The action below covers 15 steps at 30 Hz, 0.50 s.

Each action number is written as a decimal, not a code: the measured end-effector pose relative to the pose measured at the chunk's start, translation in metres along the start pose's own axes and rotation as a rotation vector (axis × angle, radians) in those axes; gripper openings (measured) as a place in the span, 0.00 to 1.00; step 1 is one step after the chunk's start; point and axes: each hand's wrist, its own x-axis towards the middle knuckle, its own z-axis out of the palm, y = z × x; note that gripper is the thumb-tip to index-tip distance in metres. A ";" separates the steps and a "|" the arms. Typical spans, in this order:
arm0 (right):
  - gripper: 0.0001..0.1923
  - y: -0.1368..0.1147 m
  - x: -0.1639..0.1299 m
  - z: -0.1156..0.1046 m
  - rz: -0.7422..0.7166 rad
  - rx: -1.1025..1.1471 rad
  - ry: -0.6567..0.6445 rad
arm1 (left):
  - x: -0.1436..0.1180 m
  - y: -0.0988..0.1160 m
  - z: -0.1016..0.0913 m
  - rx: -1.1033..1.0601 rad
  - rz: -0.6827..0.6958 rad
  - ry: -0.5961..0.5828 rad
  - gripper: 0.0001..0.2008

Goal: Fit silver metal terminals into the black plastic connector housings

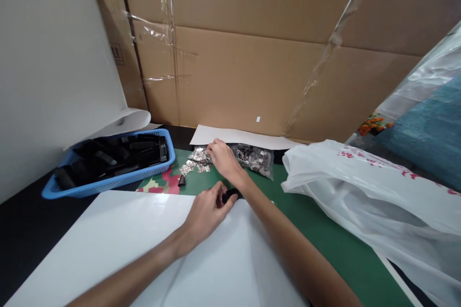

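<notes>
My left hand [206, 210] is closed around a small black piece [230, 194] above the far edge of the white sheet [144, 225]. Much of that piece is hidden by my fingers. Beyond it, my right hand [224, 159] reaches over the small silvery metal pieces [197, 159], its fingertips drawn together. What those fingertips hold, if anything, I cannot make out. Right beside that hand lies a clear plastic bag [257, 160] full of similar metal pieces. A short black cylindrical part [182, 181] stands on the green mat, left of my hands.
At the left, a blue basket [108, 183] holds many black plastic parts. A tall cardboard box [245, 72] forms the back. On the right, a white plastic bag [360, 182] with red print lies over the green mat [334, 249]. A white wall [54, 57] rises at the left.
</notes>
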 end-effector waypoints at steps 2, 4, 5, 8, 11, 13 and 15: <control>0.09 -0.005 -0.002 0.000 0.000 0.078 -0.035 | 0.000 -0.001 0.000 0.001 0.001 0.003 0.14; 0.07 -0.011 -0.002 0.003 -0.016 0.159 -0.090 | 0.000 -0.002 0.001 0.004 0.004 0.005 0.15; 0.06 -0.013 -0.002 0.006 -0.024 0.197 -0.118 | 0.000 -0.002 0.001 0.006 0.006 0.005 0.15; 0.06 -0.018 0.001 0.015 -0.031 0.276 -0.162 | 0.000 -0.003 0.001 0.016 0.009 0.003 0.14; 0.05 -0.018 0.001 0.016 -0.020 0.304 -0.157 | 0.001 -0.003 0.001 0.027 0.016 0.008 0.13; 0.07 -0.016 0.000 0.012 -0.014 0.304 -0.145 | 0.001 -0.003 0.002 0.030 0.021 0.007 0.13; 0.14 -0.015 -0.001 0.006 -0.008 0.299 -0.131 | 0.001 -0.004 0.002 0.029 0.020 0.004 0.12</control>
